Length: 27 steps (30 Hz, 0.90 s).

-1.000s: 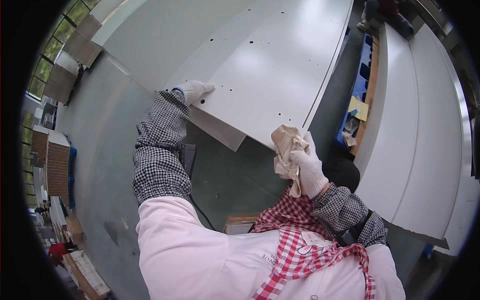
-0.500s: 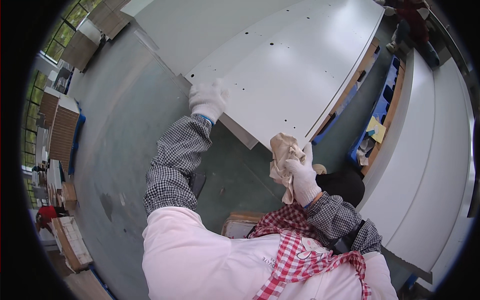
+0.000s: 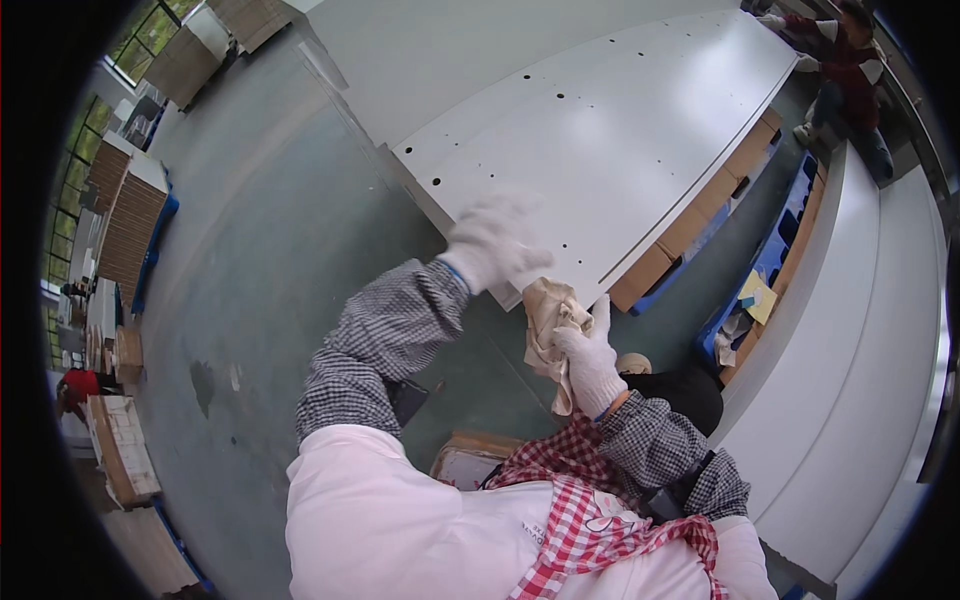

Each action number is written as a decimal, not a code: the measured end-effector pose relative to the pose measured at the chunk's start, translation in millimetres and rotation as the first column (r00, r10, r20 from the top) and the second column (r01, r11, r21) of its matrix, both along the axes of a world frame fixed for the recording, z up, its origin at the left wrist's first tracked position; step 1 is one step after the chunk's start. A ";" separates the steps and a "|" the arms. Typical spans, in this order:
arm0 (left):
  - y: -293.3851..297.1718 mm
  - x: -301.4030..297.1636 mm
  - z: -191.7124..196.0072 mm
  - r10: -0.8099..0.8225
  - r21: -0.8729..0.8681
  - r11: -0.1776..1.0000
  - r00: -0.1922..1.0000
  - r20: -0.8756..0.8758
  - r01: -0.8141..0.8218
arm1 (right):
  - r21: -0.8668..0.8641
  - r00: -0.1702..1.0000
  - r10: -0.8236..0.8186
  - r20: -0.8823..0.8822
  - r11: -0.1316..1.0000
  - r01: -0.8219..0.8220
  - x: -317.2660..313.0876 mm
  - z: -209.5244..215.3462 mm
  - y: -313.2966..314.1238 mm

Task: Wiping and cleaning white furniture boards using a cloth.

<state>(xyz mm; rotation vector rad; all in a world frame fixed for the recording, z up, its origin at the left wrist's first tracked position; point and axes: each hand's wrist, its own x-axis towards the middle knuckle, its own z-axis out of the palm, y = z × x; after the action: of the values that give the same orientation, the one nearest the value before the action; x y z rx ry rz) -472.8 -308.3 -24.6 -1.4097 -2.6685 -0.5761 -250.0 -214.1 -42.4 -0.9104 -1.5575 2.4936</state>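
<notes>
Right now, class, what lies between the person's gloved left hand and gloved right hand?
In the head view, a crumpled beige cloth lies between them: the right hand holds it just below the left hand, which rests on the white panel.

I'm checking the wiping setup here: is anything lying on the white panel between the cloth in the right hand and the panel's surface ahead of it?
Nothing visible does. The right hand holds the beige cloth at the near edge of the white panel, whose top shows only small drilled holes. The left hand rests on that edge just left of the cloth, not ahead of it.
</notes>
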 end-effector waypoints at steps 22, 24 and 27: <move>54.3 22.7 35.3 0.099 -0.349 0.933 0.995 0.017 -0.087 | 0.359 0.806 0.418 0.418 0.740 -0.570 -29.7 22.8 41.3; 60.8 18.5 43.5 0.115 -0.422 0.902 0.993 0.022 -0.095 | 0.435 0.874 0.342 0.346 0.767 -0.472 -16.7 -10.2 53.2; 53.7 6.3 41.1 0.135 -0.482 0.869 0.991 0.022 -0.108 | 0.389 0.897 0.300 0.326 0.822 -0.417 -9.7 -8.4 56.3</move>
<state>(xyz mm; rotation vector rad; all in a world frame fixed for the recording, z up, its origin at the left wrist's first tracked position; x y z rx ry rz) -466.5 -254.6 16.5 -1.3099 -3.0571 0.0781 -259.7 -157.8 -50.8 -0.9473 -2.4692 2.1038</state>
